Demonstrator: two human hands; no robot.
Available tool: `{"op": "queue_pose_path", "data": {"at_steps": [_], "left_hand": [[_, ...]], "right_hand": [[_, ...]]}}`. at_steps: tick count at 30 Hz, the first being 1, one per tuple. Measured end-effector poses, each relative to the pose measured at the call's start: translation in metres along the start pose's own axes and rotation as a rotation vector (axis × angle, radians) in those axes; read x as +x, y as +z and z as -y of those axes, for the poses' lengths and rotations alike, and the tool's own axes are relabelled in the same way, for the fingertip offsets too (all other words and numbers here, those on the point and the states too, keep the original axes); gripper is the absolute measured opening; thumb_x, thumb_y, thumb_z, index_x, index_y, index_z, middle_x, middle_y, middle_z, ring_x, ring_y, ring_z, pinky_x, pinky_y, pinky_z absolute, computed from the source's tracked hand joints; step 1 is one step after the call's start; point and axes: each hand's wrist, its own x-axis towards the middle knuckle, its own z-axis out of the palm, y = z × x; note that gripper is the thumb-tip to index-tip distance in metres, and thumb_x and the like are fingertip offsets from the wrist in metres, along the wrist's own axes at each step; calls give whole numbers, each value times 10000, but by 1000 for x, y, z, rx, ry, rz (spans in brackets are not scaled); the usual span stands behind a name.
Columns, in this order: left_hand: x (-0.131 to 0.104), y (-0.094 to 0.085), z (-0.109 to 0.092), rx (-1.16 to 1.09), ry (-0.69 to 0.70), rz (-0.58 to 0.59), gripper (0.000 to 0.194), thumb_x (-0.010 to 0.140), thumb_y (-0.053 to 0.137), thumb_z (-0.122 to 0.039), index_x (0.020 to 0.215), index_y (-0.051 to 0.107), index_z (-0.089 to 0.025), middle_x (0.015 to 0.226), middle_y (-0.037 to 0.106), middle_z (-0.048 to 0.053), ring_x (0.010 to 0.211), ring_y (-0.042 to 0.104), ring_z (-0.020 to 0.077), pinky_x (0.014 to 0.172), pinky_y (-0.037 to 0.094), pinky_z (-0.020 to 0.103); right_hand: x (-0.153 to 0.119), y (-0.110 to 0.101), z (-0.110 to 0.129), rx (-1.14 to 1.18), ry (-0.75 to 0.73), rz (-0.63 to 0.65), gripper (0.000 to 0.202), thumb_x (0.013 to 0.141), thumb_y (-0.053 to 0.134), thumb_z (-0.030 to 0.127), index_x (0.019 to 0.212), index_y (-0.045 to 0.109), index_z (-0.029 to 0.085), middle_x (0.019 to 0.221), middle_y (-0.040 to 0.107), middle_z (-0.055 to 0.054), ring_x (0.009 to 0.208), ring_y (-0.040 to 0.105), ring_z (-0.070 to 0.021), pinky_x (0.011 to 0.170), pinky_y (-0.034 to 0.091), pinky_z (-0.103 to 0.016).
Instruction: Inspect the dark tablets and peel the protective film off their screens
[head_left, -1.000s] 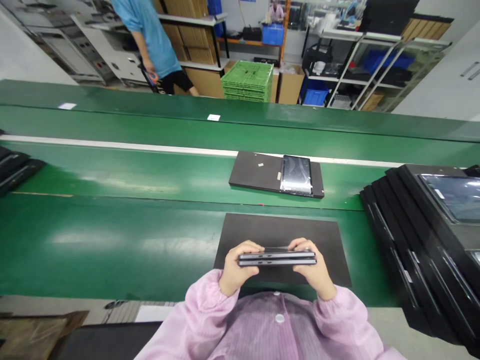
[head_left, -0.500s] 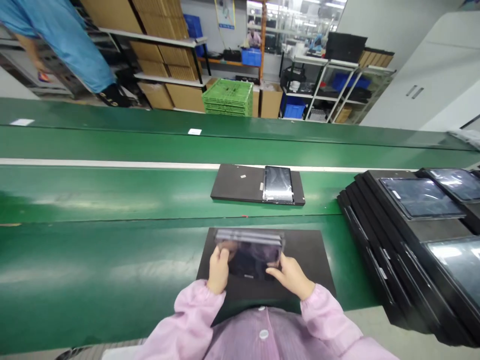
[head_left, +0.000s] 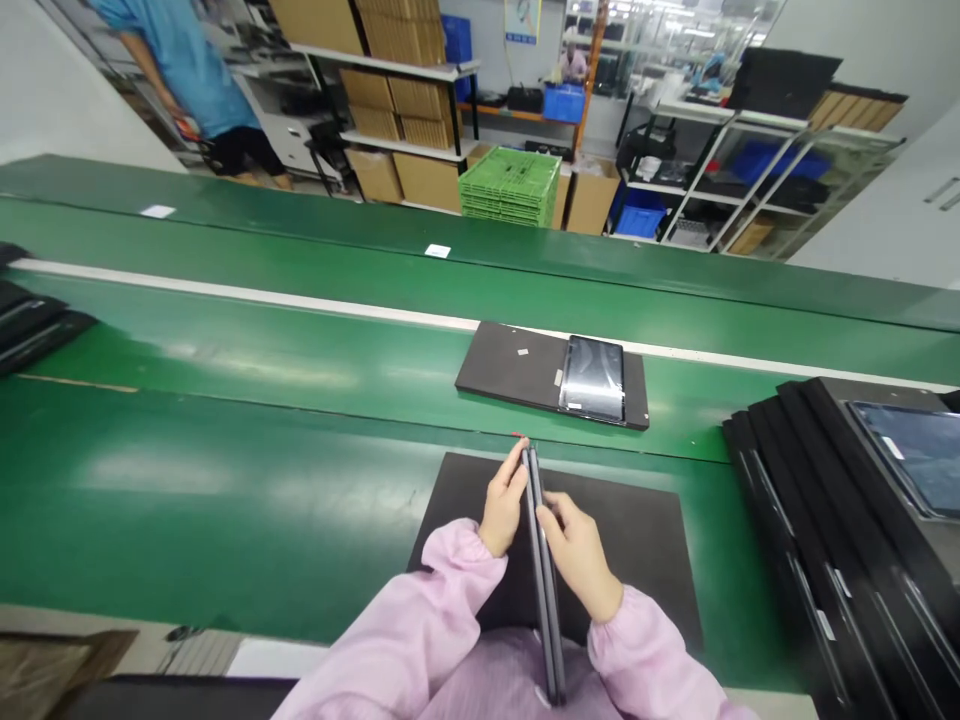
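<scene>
Two thin tablets (head_left: 541,580) stand on edge, face to face, between my hands above a black foam mat (head_left: 622,540). My left hand (head_left: 505,500) presses against their left side near the far end, fingers pointing away from me. On the right side my right hand (head_left: 581,550) grips them, thumb toward the near edge and fingers partly hidden behind. Only the tablets' narrow grey edges face me. Beyond the mat, another tablet (head_left: 594,378) lies screen up on the right part of a dark foam board (head_left: 514,368).
To the right rises a stack of black foam trays (head_left: 810,500) with a tablet (head_left: 915,450) on top. More black trays (head_left: 37,325) lie at the far left. A white strip (head_left: 300,300) runs along the green bench (head_left: 225,480). Behind it stand green crates (head_left: 514,185) and a person in blue (head_left: 195,80).
The tablets have turned from lying tilted across my hands to standing on edge, pointing away from me. My left hand has shifted onto their side. The view has swung left.
</scene>
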Motion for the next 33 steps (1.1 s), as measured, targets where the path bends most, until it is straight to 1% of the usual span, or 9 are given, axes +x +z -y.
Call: {"op": "queue_pose_path", "data": {"at_steps": [3,5,7,9,10,15,20,25,33], "left_hand": [[4,-4,0,-53,6,47,449,777,584,-281,1217,554,-198,1297,540,68,1210,468,236,1064,314,370],[7,-5,-2,-52,16,55,429,736,607,-250,1161,588,-192,1273,541,79,1196,470,250,1052,328,385],[10,-5,-6,-34,13,71,386,716,619,-243,1099,614,-194,1232,545,83,1178,475,254,1025,358,384],[12,-4,-12,-31,-9,97,365,704,627,-241,1066,616,-195,1170,558,81,1128,503,250,975,405,374],[12,-3,-15,-35,-20,103,361,698,629,-239,1056,612,-194,1142,562,80,1107,514,247,952,422,367],[12,0,-22,-64,-80,104,376,699,630,-253,1064,559,-191,1112,556,78,1096,513,240,922,435,354],[13,-1,-23,-68,-85,117,346,713,633,-264,1036,531,-192,1063,567,65,1054,535,226,921,432,354],[16,0,-28,-39,-62,91,311,689,620,-221,988,537,-192,997,566,43,994,554,203,894,448,336],[16,1,-33,-26,-82,94,308,689,615,-224,984,530,-188,999,564,41,993,554,204,889,445,348]], "right_hand": [[23,2,-1,169,-15,-87,285,792,525,352,1021,596,197,934,612,-55,672,564,-158,663,484,-292],[38,1,2,262,43,-76,310,763,562,363,1027,589,203,991,601,-55,588,527,-128,581,480,-278],[50,-3,4,379,157,5,365,755,576,390,1069,568,203,834,614,-24,481,475,-110,467,444,-257],[57,-7,3,494,243,96,419,751,593,402,1112,544,197,622,555,29,419,439,-110,396,401,-235],[59,-9,2,548,262,130,429,746,606,404,1114,540,193,564,522,46,413,439,-112,385,393,-226],[63,-14,-7,725,271,234,467,729,644,407,1126,536,187,572,533,50,437,473,-107,403,433,-220],[66,-16,-3,608,248,219,388,734,603,310,1095,553,176,475,469,83,410,485,-112,414,438,-226],[69,-19,6,567,270,246,415,703,597,311,1089,541,170,465,517,83,364,464,-102,413,430,-235],[68,-19,10,523,281,238,402,701,579,305,1078,537,175,439,501,81,376,465,-107,424,425,-233]]}}
